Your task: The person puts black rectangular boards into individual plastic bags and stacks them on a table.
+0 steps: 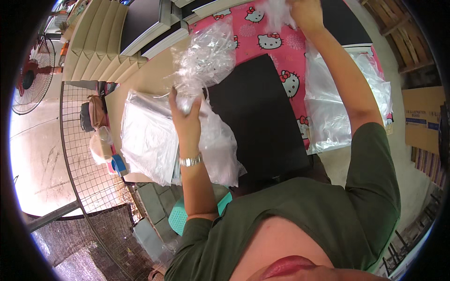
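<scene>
- Dark green shirt [290, 210] with short sleeves, just on the near side of the black board [258, 122]
- That board, flat and set at a slant on the pink tablecloth [253, 40], which shows cartoon cat faces beyond it
- Left hand [187, 112], with a silver watch [190, 160] at the wrist, just left of the board's far left corner; thumb and one finger stand apart over crumpled clear plastic, but I cannot tell whether the others grip it
- Loose clear bag [215, 140] along the board's left edge, a pile of clear bags [150, 136] farther left
- Right hand [307, 14] beyond the board and to its right, beside a clump of clear plastic [277, 18]; its fingertips are cut off or hidden, so I cannot tell whether they are closed on it
- Crumpled plastic heap [211, 49] beyond the board's far left corner, black books [145, 23] farther off
- More clear bags [328, 112] right of the board
</scene>
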The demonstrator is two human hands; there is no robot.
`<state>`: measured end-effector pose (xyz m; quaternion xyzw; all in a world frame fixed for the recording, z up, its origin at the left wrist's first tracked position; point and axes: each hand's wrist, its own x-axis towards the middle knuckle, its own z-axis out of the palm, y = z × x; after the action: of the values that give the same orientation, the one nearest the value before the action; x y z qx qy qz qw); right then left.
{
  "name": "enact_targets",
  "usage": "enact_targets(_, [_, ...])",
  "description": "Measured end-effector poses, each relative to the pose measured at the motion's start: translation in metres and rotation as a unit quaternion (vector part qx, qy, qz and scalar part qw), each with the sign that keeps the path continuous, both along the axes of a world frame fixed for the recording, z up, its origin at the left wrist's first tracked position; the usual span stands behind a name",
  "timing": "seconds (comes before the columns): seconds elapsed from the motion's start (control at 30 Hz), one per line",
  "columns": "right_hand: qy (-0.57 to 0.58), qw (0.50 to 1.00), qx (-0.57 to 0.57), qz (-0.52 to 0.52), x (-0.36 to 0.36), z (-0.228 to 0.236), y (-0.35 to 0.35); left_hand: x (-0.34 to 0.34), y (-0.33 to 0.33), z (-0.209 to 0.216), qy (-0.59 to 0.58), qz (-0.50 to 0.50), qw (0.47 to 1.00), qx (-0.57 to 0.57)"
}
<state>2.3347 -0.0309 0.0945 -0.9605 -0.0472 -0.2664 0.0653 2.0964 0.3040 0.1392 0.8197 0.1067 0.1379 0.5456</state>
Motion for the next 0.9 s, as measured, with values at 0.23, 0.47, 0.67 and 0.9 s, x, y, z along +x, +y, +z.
enact_targets(0.23, [0.088,0.996,0.034,-0.007,0.069,-0.050,0.029,-0.072,-0.002,0.024,0.048,0.083,0.994,-0.045])
enact_targets(0.47, [0.292,0.956,-0.020,0.034,0.158,-0.077,0.037,-0.098,0.012,0.023,0.060,0.149,0.984,-0.073])
enact_targets(0.67, [-0.052,0.894,0.445,0.003,0.197,-0.134,0.050,-0.083,0.010,0.016,0.065,0.158,0.983,-0.068])
enact_targets(0.9, [0.032,0.987,0.141,0.070,0.148,-0.091,0.060,-0.087,0.010,0.008,0.063,0.198,0.974,-0.092])
